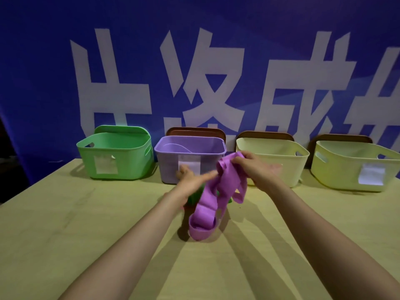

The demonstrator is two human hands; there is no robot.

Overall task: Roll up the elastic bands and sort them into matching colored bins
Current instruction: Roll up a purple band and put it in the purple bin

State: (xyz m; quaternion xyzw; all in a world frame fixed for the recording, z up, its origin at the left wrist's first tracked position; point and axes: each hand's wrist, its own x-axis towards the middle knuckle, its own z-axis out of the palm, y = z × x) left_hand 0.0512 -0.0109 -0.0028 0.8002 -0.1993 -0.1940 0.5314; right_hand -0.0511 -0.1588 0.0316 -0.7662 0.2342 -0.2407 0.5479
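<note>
Along the far edge of the bench (65, 224) four bins stand in a row. From left to right they are the green bin (116, 156), the purple bin (168, 163), a cream bin (287, 167) and a pale yellow-green bin (350, 169) at the right edge. The green, purple and yellow-green bins each wear a white label on the front wall. A lid leans up behind every one, green behind the green and brown behind the others. Behind it all hangs a blue banner (43, 61) with big white characters.

Both hands are up in front of the purple and cream bins, and they block part of each front wall. The right hand (257, 169) has its fingers (238, 160) curled tight, pinching the top end of the purple band (218, 191). The band hangs from there in loose, twisted folds, and its bottom loop rests on the bench near the middle.

The left hand (190, 181) comes in from the left side with straight, blurred fingers (207, 176). Its fingertips are right at the band's upper left edge (whether they actually press it, I cannot tell).

Under the left wrist and behind the hanging folds a green band (192, 199) lies on the bench. It is mostly hidden, with only slivers showing on either side of the purple.
</note>
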